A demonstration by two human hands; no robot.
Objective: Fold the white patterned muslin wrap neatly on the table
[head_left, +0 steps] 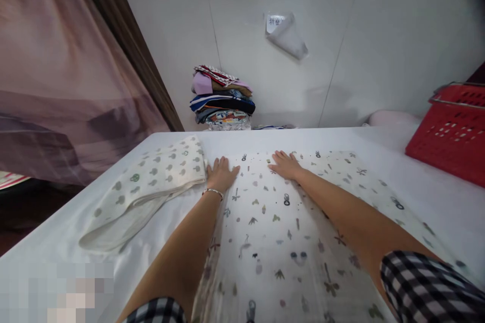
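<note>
A white cloth [265, 222] printed with small plants and figures lies spread over the table in front of me, its near part running out of view at the bottom. My left hand [222, 173] rests flat at the cloth's far left edge, fingers spread, a bracelet on the wrist. On the far part of the same cloth lies my right hand [286, 164], palm down with the fingers apart. Just left of my left hand is a folded cream cloth [151, 176] with a grey-green tree print, its near end curled over.
Beyond the white table [303, 137], a stack of folded clothes [223, 98] stands by the wall. A red plastic basket [449, 133] sits at the right. A pinkish curtain [56, 60] hangs at the left. On the wall is a peeling paper sign [286, 35].
</note>
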